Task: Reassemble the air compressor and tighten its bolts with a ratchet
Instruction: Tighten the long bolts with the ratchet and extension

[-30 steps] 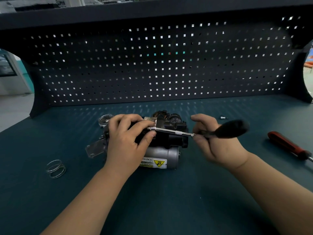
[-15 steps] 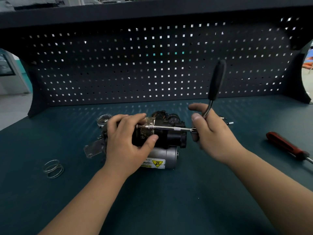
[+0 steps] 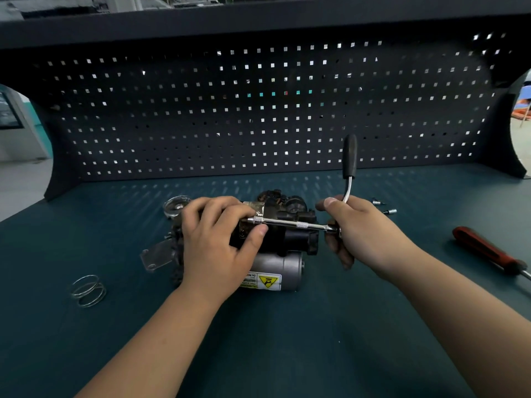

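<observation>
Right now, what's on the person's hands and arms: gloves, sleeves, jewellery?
Nothing worn. The left hand and right hand are bare: no gloves, rings or watch. The left forearm and right forearm show no sleeves up to the frame edge.

The compressor has a matt black top that looks like moulded plastic and a grey metal cylinder with a dull brushed sheen; its yellow-and-white label is a smooth sticker (slightly glossy); the ratchet has a bright polished metal bar with a knurled band and a matt black handle; the spring is shiny wire; the screwdriver grip looks like red and black plastic; the bench top is matt teal.
</observation>
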`<state>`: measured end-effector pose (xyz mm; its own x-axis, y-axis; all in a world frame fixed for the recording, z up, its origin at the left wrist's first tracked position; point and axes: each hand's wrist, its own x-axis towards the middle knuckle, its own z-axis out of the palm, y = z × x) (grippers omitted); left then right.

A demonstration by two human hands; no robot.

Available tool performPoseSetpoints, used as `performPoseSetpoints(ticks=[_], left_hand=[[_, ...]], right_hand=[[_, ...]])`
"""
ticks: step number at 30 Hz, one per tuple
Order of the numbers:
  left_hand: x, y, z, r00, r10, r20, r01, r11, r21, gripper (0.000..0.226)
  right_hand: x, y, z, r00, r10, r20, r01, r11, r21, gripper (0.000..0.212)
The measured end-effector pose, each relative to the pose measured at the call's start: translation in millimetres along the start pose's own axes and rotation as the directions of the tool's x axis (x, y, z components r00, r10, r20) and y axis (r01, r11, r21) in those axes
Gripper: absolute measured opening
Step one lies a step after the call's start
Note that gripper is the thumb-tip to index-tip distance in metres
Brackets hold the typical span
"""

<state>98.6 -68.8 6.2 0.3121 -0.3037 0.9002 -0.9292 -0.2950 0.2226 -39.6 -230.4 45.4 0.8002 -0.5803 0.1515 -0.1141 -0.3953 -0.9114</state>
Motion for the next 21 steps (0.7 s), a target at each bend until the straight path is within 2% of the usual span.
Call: performPoseSetpoints(ticks=[5,7,9,10,11,13,15,18,19,21], left_hand=[[0,2,1,1.000,0.016,-0.015,-0.016,1.000,0.005,0.027],[1,1,0,0.999,0.025,-0.027,-0.025,1.000,0.003,0.027],[1,-1,0,0.999,0.038,-0.027,-0.038,0.999,-0.013,0.025],[1,-2,0,0.999,0.047,-0.022,-0.048,0.999,-0.025,0.024],[0,-2,0,0.998,0.056,-0.017,-0.056,0.998,-0.034,0.023],[0,-3,0,0.998,0.061,-0.017,-0.062,0.997,-0.039,0.022],[0,-4,1,0.998,0.055,-0.017,-0.055,0.998,-0.028,0.023],[0,-4,0,0.999,0.039,-0.003,-0.040,0.999,-0.017,0.027],[0,-3,0,0.999,0.035,0.001,-0.035,0.999,-0.021,0.028],[1,-1,-1,1.000,0.026,0.005,-0.025,0.999,-0.034,0.028]], right_hand=[[0,3,0,0.998,-0.043,-0.040,0.040,0.996,-0.074,0.026],[-1,9,0,0.973,-0.194,-0.123,0.170,0.969,-0.182,0.026],[-5,16,-1,0.881,-0.452,-0.141,0.381,0.853,-0.355,0.029],[-7,18,-3,0.826,-0.556,-0.091,0.476,0.775,-0.415,0.034],[-8,22,-5,0.778,-0.627,-0.038,0.548,0.707,-0.448,0.037],[-6,27,-7,0.753,-0.658,-0.003,0.591,0.680,-0.434,0.035],[-5,28,-4,0.806,-0.589,-0.060,0.539,0.772,-0.335,0.025],[-1,20,2,0.943,-0.309,-0.125,0.309,0.951,-0.020,0.019],[1,15,2,0.974,-0.200,-0.108,0.207,0.977,0.058,0.021],[3,6,1,0.999,0.033,0.024,-0.038,0.972,0.232,0.029]])
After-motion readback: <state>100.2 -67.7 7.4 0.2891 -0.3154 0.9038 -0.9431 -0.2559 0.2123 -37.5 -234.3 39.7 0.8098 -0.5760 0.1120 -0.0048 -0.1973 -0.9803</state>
